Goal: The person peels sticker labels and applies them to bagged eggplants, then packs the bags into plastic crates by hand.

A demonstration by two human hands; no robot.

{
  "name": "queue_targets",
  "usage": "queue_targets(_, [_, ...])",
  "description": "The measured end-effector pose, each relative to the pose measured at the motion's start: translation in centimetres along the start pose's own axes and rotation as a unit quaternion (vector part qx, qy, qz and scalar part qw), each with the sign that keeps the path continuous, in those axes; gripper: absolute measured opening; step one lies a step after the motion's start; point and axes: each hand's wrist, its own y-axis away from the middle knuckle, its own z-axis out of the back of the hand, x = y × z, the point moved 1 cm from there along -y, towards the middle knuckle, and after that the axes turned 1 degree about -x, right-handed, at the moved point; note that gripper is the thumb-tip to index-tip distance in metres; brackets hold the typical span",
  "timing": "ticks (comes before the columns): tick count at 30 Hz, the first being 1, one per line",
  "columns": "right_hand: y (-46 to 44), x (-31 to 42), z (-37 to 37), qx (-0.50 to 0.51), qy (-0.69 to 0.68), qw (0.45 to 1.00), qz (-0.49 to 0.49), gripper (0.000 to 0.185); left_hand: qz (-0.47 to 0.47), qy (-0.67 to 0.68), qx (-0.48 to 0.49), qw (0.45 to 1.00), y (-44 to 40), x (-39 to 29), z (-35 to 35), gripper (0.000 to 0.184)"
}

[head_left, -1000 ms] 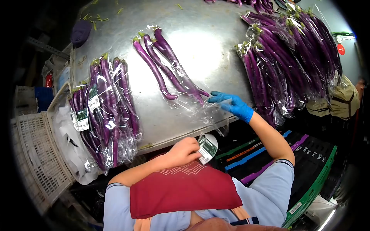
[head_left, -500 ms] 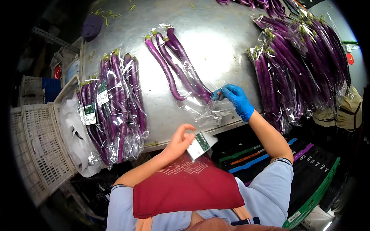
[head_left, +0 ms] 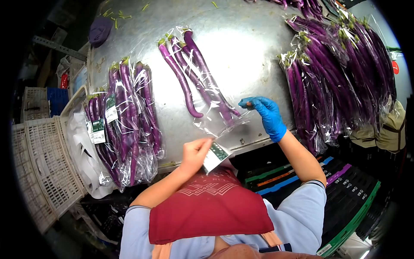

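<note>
My bare left hand (head_left: 195,154) is closed at the table's front edge, its thumb and fingers at the upper left corner of a green-and-white printed label (head_left: 215,156). The label juts out to the right, slightly curled. Clear film from a plastic bag (head_left: 214,129) reaches close to these fingertips; whether they touch it I cannot tell. Inside the bag lie several long purple eggplants (head_left: 180,80), stems pointing away from me. My right hand (head_left: 266,114), in a blue glove, hovers right of the bag's near end. Its fingertips are pinched together; anything between them is hidden.
Bagged eggplants with labels (head_left: 129,116) lie on the left of the metal table (head_left: 254,52). A large pile of bagged eggplants (head_left: 327,77) fills the right side. Plastic crates (head_left: 47,155) stand at the left, and dark folded crates (head_left: 345,185) sit below right. Green scraps lie at the back.
My right hand has come away from the bag's near end, slightly to the right. My left fingers have closed more, and the label has shifted up and left. The eggplants' near ends have shifted slightly.
</note>
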Motion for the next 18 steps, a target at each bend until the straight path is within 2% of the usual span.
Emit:
queue_targets(1, [-0.4,-0.2,-0.1,0.01,-0.011,1.0,-0.005,0.024,0.108,0.089,0.008,0.99,0.0,-0.1,0.7,0.021])
queue_targets(2, [-0.8,-0.4,-0.3,0.022,-0.022,0.999,-0.01,0.024,0.171,0.161,0.006,0.972,-0.1,0.7,1.0,0.022])
queue_targets(4, [-2.0,-1.0,-1.2,0.042,-0.032,0.998,-0.033,0.021,0.185,0.17,-0.001,0.968,-0.6,1.5,1.1,0.023])
queue_targets(7, [-3.6,-1.0,-2.5,0.035,-0.056,0.997,-0.033,0.02,0.181,0.042,0.031,0.982,-0.9,-0.4,2.2,0.026])
queue_targets(10, [-4.6,-1.4,-2.8,0.038,-0.051,0.996,-0.061,0.018,0.12,-0.078,0.01,0.99,-1.6,-2.9,2.8,0.026])
queue_targets(13, [-5.2,-1.1,-3.4,0.041,-0.046,0.996,-0.065,0.017,0.006,-0.063,-0.051,0.997,-2.3,-0.2,2.7,0.023])
queue_targets(16, [-6.1,-1.8,-3.2,0.039,-0.045,0.996,-0.068,0.017,0.101,0.126,-0.101,0.982,-2.8,0.3,3.5,0.016])
queue_targets(18, [-6.6,-2.0,-3.1,0.018,-0.036,0.996,-0.08,0.015,0.113,0.055,-0.098,0.987,-3.1,-0.2,4.1,0.021])
